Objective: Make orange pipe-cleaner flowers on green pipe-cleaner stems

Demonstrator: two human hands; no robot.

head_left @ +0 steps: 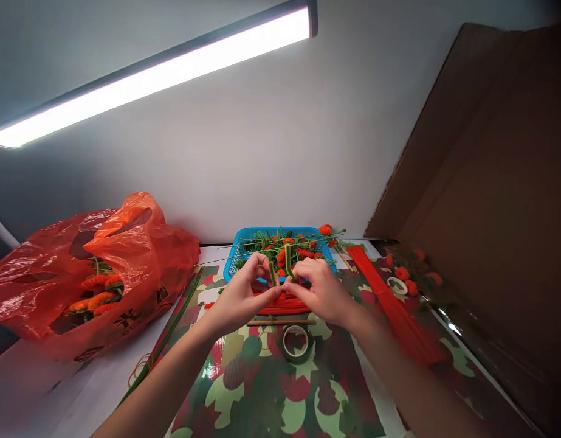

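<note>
Both hands meet over the middle of the table, in front of a blue plastic basket [231,261]. My left hand [248,285] pinches one end of a green pipe cleaner [288,260] between thumb and finger. My right hand [319,289] is closed on it too, close beside the left. Two fuzzy green ends stand upright between the hands, the right one taller. Orange pompom flowers [282,258] and green stems fill the basket. Beneath my hands lies a bundle of red pipe cleaners [284,305], partly covered by them.
Nearer me are a thin wooden stick [280,322] and a roll of green tape [287,353]. A red plastic bag [171,255] with orange flowers stands left. Long red strips [380,298], a white tape roll [397,286] and orange pompoms [411,288] lie right, by a cardboard panel [490,152].
</note>
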